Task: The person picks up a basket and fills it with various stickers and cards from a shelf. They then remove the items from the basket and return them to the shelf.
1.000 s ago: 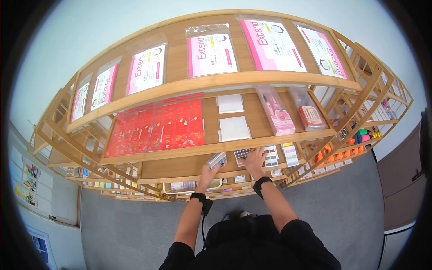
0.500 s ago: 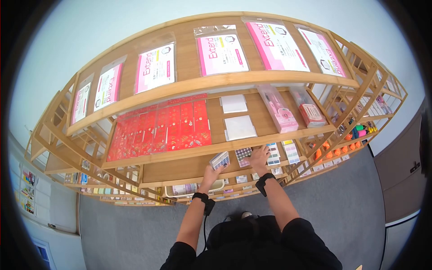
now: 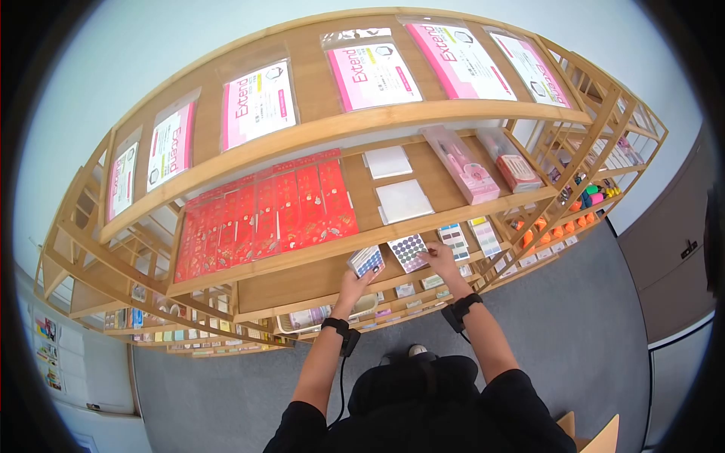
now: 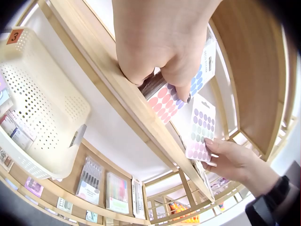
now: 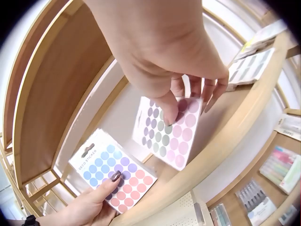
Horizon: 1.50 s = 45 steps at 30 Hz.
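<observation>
My left hand [image 3: 355,288] grips a stack of dot sticker sheets [image 5: 96,165], thumb across the front. Its top sheet has blue, purple and coral dots and the words "DECO STICKER". In the right wrist view, my right hand [image 5: 164,52] pinches another dot sticker sheet [image 5: 159,134] between thumb and fingers. That one carries purple, green and pink dots and tilts over the lower shelf [image 3: 287,287]. The two sets are side by side with a small gap. Right of my right hand, more sticker cards [image 3: 455,240] lie on the same shelf.
Above the hands, a shelf holds red patterned packets [image 3: 264,215], white square packs [image 3: 404,201] and a pink box [image 3: 470,181]. "Extend" packs [image 3: 374,72] line the top shelf. Below is a cream perforated basket [image 4: 47,103] and pen packs [image 4: 90,181]. A shelf post [image 3: 596,166] stands at right.
My right hand has turned and drawn back toward me, raising the purple-green-pink sheet from the shelf. In my left hand the stack has tilted so its dotted face shows more.
</observation>
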Motion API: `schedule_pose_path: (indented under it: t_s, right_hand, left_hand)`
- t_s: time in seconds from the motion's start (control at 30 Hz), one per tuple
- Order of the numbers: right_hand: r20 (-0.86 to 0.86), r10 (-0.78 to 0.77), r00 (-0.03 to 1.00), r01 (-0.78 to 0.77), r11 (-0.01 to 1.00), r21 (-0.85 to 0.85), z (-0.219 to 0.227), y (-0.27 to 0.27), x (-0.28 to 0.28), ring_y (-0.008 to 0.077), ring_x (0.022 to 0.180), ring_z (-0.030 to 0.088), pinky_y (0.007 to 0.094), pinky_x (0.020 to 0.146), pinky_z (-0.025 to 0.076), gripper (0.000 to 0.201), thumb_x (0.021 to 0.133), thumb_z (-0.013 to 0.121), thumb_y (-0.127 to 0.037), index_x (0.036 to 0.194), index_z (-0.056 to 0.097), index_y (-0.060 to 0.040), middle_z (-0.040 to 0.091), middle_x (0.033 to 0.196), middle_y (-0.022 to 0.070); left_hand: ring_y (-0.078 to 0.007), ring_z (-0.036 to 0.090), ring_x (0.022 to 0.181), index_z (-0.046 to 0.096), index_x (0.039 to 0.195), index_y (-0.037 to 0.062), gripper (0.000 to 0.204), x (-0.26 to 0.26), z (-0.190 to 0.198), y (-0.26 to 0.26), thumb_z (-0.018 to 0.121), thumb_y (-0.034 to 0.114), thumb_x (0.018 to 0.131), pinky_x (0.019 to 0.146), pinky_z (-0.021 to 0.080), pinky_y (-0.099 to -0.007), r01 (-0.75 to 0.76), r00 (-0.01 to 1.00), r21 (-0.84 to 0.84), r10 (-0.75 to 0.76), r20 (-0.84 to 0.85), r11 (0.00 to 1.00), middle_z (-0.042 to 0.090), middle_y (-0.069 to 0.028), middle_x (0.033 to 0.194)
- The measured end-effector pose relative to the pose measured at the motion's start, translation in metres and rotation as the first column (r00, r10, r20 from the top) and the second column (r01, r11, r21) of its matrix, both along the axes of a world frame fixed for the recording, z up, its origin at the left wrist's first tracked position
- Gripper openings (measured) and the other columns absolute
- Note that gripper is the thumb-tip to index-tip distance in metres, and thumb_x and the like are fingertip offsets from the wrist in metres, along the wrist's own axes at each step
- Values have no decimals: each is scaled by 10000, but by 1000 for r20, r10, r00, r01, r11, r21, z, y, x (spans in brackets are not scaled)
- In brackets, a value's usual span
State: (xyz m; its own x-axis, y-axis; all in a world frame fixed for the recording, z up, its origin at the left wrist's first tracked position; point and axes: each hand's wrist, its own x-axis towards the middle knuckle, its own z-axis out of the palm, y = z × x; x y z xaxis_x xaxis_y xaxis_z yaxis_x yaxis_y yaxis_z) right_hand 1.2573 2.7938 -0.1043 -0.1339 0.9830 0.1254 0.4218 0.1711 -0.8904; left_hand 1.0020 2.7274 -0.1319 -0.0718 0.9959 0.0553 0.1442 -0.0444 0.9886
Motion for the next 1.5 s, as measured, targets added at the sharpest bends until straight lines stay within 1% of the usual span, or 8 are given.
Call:
schedule_pose_path:
  t_s: [0.1,0.17,0.3,0.37,0.67,0.87,1.0,1.5]
  right_hand:
    - [-431,58,901,-97,993,-69,5,-22,-13,166,679,581,243,648,470,160,723,712,-62,862,652,-8,588,789,82]
    - [-390,81,917,-92,996,-10,7,-31,-30,153,733,593,229,647,472,156,751,687,-37,897,649,1,603,838,77]
    - [90,3,996,-15,991,134,1,-37,-63,188,825,578,311,805,434,216,739,701,-142,925,656,-39,606,926,90]
    - [242,-116,963,-14,879,477,-4,-38,-77,262,921,537,374,857,400,280,711,711,-195,953,657,-65,604,959,98]
    - [529,-4,849,-238,890,390,20,-52,-60,325,1099,424,422,927,370,418,718,624,-92,1132,570,-115,505,1173,111]
    - [381,-492,782,341,851,399,15,-10,36,347,928,482,438,821,411,300,686,695,-175,914,580,-17,512,1014,194]
    - [515,-447,732,420,890,175,13,20,74,364,949,481,425,805,433,566,604,768,-384,941,579,30,509,1013,219]
    - [640,-82,764,237,958,-160,28,77,62,352,1122,414,423,935,397,925,535,825,-380,1280,377,-64,392,1243,182]
  left_hand:
    - [-143,610,810,604,1011,-34,273,-5,-8,3,631,125,791,716,477,-283,38,999,-57,-38,7,998,660,-110,914]
    - [-145,611,810,606,1014,-30,287,-6,-6,5,649,131,780,718,478,-288,77,997,-103,-76,18,992,660,-112,921]
    - [-137,612,800,611,1012,-14,311,-2,4,0,687,136,751,711,481,-292,132,990,34,-130,-54,991,666,-96,902]
    - [-135,612,791,613,1009,-10,315,0,6,0,695,137,744,704,481,-293,124,992,98,-122,-22,987,668,-91,887]
    - [-143,618,797,618,993,-17,260,2,8,-2,641,109,767,721,485,-289,65,996,54,-62,-66,996,669,-104,878]
    - [-156,624,828,612,1006,-38,260,5,10,-5,614,94,782,733,481,-294,40,995,73,-34,-89,997,668,-120,918]
    - [-153,619,842,604,1017,-44,272,4,7,-3,619,89,780,739,479,-292,11,996,57,-6,-88,998,664,-118,929]
    - [-118,591,852,580,1053,-43,297,16,21,-4,613,35,768,740,480,-267,-101,994,10,101,-43,995,643,-62,959]
